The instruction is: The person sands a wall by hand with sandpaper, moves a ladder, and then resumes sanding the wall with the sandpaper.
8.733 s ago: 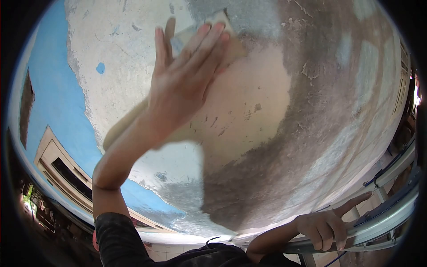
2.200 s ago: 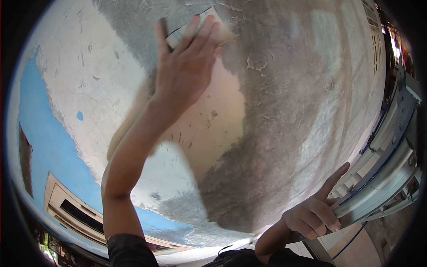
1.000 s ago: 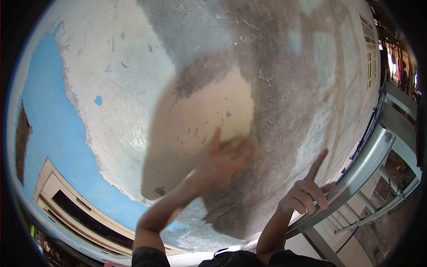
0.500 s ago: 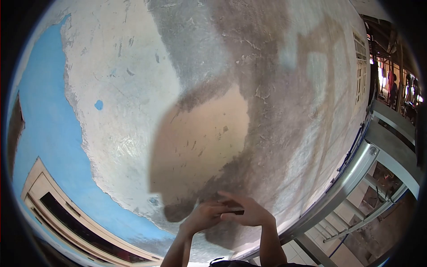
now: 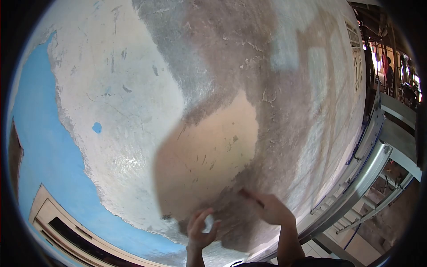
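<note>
A large wall with pale plaster, grey bare patches and peeled blue paint fills the view before me. My left hand is raised low in the middle, its fingers curved and apart with nothing in them. To its right, my right hand grips a small dark object near the wall's grey patch. Motion blur and the fingers hide its kind. My shadow falls across the plaster around both hands.
A metal frame with rungs stands at the right, above a tiled floor. Cream window frames sit in the blue wall at lower left. People and posts show far off at upper right.
The hands were together and have come apart. My right hand has moved right with the dark object, and my left hand has dropped slightly and opened. The view has shifted a little.
</note>
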Motion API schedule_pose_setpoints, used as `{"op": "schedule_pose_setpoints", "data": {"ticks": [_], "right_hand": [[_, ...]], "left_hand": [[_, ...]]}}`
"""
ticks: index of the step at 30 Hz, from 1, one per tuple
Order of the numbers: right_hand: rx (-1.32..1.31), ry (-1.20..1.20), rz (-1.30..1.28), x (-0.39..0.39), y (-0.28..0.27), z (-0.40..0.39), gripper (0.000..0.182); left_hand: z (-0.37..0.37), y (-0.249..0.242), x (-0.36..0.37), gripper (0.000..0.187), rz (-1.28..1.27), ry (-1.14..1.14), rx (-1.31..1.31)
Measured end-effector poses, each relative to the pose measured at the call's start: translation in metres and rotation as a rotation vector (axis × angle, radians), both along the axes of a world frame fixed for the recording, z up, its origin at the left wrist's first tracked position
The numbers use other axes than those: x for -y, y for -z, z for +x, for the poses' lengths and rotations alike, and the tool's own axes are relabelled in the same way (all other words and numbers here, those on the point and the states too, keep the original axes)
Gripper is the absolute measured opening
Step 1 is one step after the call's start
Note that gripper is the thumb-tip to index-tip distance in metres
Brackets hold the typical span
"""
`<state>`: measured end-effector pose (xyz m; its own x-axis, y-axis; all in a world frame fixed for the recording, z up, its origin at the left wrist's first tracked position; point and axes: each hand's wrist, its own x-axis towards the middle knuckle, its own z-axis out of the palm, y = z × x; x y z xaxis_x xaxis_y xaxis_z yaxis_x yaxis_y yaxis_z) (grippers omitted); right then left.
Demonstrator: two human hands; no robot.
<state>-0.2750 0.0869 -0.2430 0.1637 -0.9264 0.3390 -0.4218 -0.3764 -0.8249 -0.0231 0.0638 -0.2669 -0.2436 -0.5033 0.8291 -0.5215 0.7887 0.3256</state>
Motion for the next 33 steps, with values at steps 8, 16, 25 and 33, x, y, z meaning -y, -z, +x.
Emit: {"op": "schedule_pose_setpoints", "data": {"ticks": [8,16,25,33], "right_hand": [[0.586,0.546,-0.503,0.044,-0.053,0.021,0.041],[0.089,0.651,-1.02,0.119,-0.125,0.027,0.045],[-0.078,0.714,-1.095,0.13,-0.111,0.047,0.048],[-0.05,0.734,-1.043,0.126,-0.109,0.049,0.045]], "left_hand": [[0.06,0.0,0.019,0.029,-0.25,-0.222,-0.259],[0.063,0.011,0.044,0.031,-0.594,-0.28,-0.055],[0.066,0.016,0.046,0.032,-0.645,-0.289,-0.058],[0.067,0.017,0.045,0.031,-0.642,-0.275,-0.061]]}}
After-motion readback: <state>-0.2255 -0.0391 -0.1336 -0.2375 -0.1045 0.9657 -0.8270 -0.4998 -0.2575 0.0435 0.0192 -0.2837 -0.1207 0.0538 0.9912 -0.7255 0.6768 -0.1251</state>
